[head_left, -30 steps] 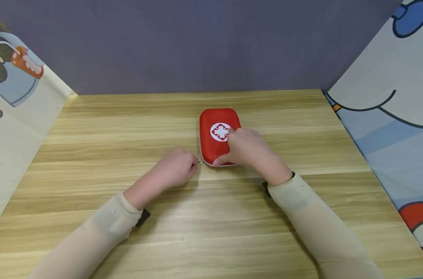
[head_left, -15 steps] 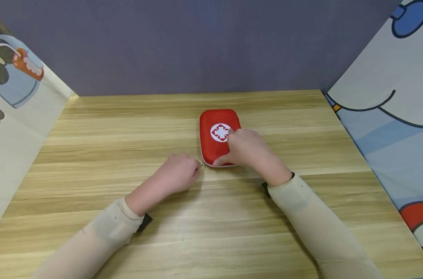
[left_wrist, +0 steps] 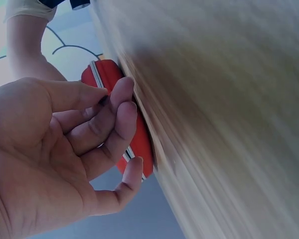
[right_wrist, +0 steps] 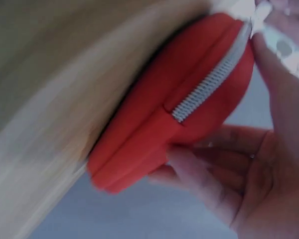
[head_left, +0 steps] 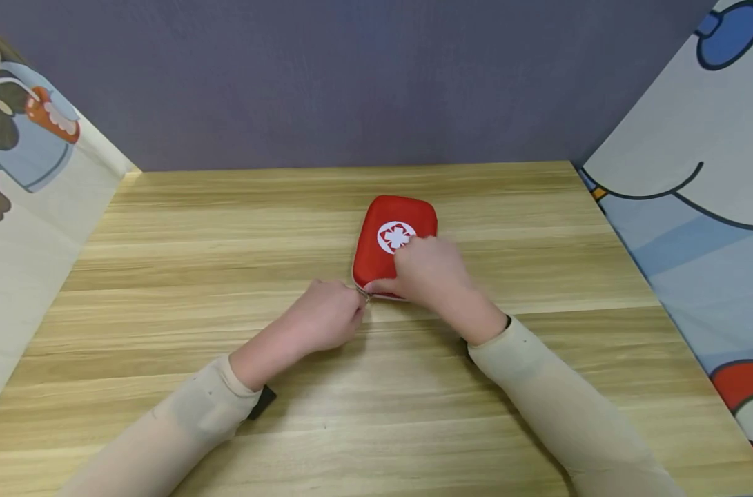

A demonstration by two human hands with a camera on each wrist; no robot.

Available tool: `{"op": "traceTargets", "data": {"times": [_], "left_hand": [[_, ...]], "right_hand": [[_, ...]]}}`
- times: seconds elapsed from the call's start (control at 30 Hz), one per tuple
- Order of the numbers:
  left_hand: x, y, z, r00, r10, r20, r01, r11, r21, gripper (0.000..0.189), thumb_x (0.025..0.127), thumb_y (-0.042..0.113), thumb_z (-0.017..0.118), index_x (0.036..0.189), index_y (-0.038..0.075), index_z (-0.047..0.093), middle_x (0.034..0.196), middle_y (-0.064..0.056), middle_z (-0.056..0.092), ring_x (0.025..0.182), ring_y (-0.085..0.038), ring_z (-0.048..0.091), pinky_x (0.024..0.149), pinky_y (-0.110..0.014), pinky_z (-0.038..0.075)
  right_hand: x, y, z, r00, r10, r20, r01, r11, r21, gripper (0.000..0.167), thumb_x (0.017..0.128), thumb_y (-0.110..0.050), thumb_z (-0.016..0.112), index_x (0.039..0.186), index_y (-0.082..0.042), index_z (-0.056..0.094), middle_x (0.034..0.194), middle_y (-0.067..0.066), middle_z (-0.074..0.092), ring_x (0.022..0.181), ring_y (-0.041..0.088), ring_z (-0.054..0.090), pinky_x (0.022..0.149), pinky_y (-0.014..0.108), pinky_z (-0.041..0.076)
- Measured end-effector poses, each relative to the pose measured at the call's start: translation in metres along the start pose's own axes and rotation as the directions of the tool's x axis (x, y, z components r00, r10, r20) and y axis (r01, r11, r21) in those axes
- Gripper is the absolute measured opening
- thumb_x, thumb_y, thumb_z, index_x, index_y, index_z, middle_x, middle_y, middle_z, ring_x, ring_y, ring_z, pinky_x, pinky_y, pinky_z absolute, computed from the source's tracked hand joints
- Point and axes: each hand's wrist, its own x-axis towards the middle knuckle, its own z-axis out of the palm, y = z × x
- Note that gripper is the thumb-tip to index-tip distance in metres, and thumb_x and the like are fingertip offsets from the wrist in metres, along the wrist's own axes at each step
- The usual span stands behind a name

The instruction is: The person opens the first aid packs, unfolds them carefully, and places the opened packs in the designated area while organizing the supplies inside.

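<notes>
A red zipped first-aid case (head_left: 371,252) with a white cross emblem lies on the table, slightly turned. At its near left corner my left hand (head_left: 326,314) pinches the small zipper pull (left_wrist: 103,100) between thumb and forefinger, the other fingers loosely curled. My right hand (head_left: 433,273) grips the case from the right, its thumb at the near edge and its fingers over the lid, partly covering the emblem. In the right wrist view the silver zipper (right_wrist: 202,94) runs along the side of the case, its teeth meshed in the part that shows.
The wood-grain table (head_left: 351,421) reaches back to a dark grey-blue panel (head_left: 351,83). Cartoon-printed panels stand on the left (head_left: 34,228) and on the right (head_left: 693,207). Both forearms wear pale sleeves, with a dark device showing at each wrist.
The case has turned clockwise, its far end swinging right. My left hand has moved a little right and nearer me with the zipper pull; my right hand has shifted slightly left with the case.
</notes>
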Motion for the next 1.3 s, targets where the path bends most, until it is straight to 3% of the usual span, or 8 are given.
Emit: {"op": "traceTargets", "data": {"times": [0.2, 0.4, 0.53, 0.67, 0.77, 0.87, 1.0, 1.3], "left_hand": [[0.002, 0.008, 0.001, 1.0, 0.011, 0.016, -0.011, 1.0, -0.027, 0.025, 0.101, 0.018, 0.063, 0.078, 0.016, 0.073, 0.078, -0.006, 0.072, 0.079, -0.033, 0.071, 0.074, -0.059, 0.056], [0.001, 0.006, 0.001, 0.997, -0.077, 0.024, 0.078, 0.997, -0.029, 0.03, 0.097, 0.018, 0.063, 0.067, 0.019, 0.063, 0.067, 0.0, 0.063, 0.067, -0.025, 0.064, 0.069, -0.053, 0.057], [-0.004, -0.011, -0.002, 0.982, -0.189, 0.027, 0.19, 0.981, -0.034, 0.033, 0.093, 0.015, 0.061, 0.062, 0.019, 0.053, 0.06, 0.003, 0.05, 0.058, -0.019, 0.05, 0.056, -0.043, 0.051], [-0.006, -0.034, -0.008, 0.968, -0.247, 0.032, 0.249, 0.966, -0.066, 0.033, 0.093, 0.012, 0.056, 0.063, 0.019, 0.045, 0.062, 0.002, 0.041, 0.06, -0.017, 0.041, 0.051, -0.034, 0.038], [-0.005, -0.05, -0.012, 0.968, -0.249, 0.044, 0.252, 0.962, -0.105, 0.033, 0.096, 0.011, 0.055, 0.065, 0.018, 0.045, 0.065, 0.001, 0.04, 0.063, -0.017, 0.041, 0.055, -0.032, 0.035], [-0.001, -0.06, -0.013, 0.969, -0.238, 0.06, 0.244, 0.962, -0.124, 0.033, 0.099, 0.013, 0.055, 0.067, 0.017, 0.05, 0.067, -0.001, 0.044, 0.066, -0.019, 0.045, 0.058, -0.033, 0.036], [0.002, -0.061, -0.013, 0.972, -0.23, 0.056, 0.235, 0.964, -0.121, 0.036, 0.101, 0.013, 0.055, 0.066, 0.017, 0.047, 0.065, 0.0, 0.041, 0.065, -0.018, 0.045, 0.056, -0.032, 0.035], [-0.003, -0.058, -0.012, 0.979, -0.202, 0.009, 0.201, 0.974, -0.107, 0.039, 0.1, 0.012, 0.056, 0.064, 0.019, 0.044, 0.062, 0.003, 0.036, 0.063, -0.017, 0.04, 0.054, -0.03, 0.031]], "right_hand": [[-0.002, -0.023, 0.007, 0.992, -0.029, -0.123, 0.018, 0.996, -0.091, 0.072, 0.095, -0.071, 0.065, 0.05, -0.017, 0.046, 0.049, 0.001, 0.046, 0.047, 0.02, 0.05, 0.045, 0.037, 0.043], [0.0, -0.024, 0.0, 0.998, -0.043, -0.042, 0.037, 0.989, -0.143, 0.07, 0.1, -0.07, 0.058, 0.054, -0.017, 0.056, 0.053, 0.001, 0.054, 0.057, 0.022, 0.057, 0.047, 0.036, 0.046], [-0.002, 0.002, -0.012, 0.994, -0.037, 0.106, 0.042, 0.998, -0.043, 0.056, 0.096, -0.068, 0.066, 0.1, -0.013, 0.079, 0.099, 0.013, 0.072, 0.102, 0.032, 0.066, 0.083, 0.049, 0.06], [-0.003, 0.032, -0.015, 0.978, -0.077, 0.194, 0.06, 0.994, 0.094, 0.066, 0.093, -0.057, 0.078, 0.142, -0.015, 0.067, 0.136, 0.02, 0.058, 0.131, 0.038, 0.053, 0.112, 0.066, 0.046], [-0.005, 0.042, -0.012, 0.971, -0.137, 0.196, 0.113, 0.985, 0.131, 0.068, 0.094, -0.052, 0.079, 0.149, -0.015, 0.063, 0.137, 0.022, 0.054, 0.124, 0.037, 0.057, 0.11, 0.061, 0.052], [-0.008, 0.04, -0.007, 0.974, -0.163, 0.156, 0.148, 0.983, 0.105, 0.066, 0.095, -0.052, 0.078, 0.146, -0.013, 0.065, 0.128, 0.022, 0.057, 0.11, 0.034, 0.063, 0.095, 0.052, 0.061], [-0.009, 0.034, -0.006, 0.982, -0.146, 0.119, 0.142, 0.989, 0.041, 0.06, 0.094, -0.055, 0.077, 0.136, -0.013, 0.071, 0.116, 0.02, 0.061, 0.101, 0.032, 0.063, 0.082, 0.051, 0.063], [-0.005, 0.033, -0.009, 0.98, -0.135, 0.147, 0.13, 0.991, 0.043, 0.056, 0.092, -0.054, 0.08, 0.131, -0.014, 0.074, 0.114, 0.019, 0.061, 0.095, 0.029, 0.064, 0.08, 0.049, 0.062]]}}
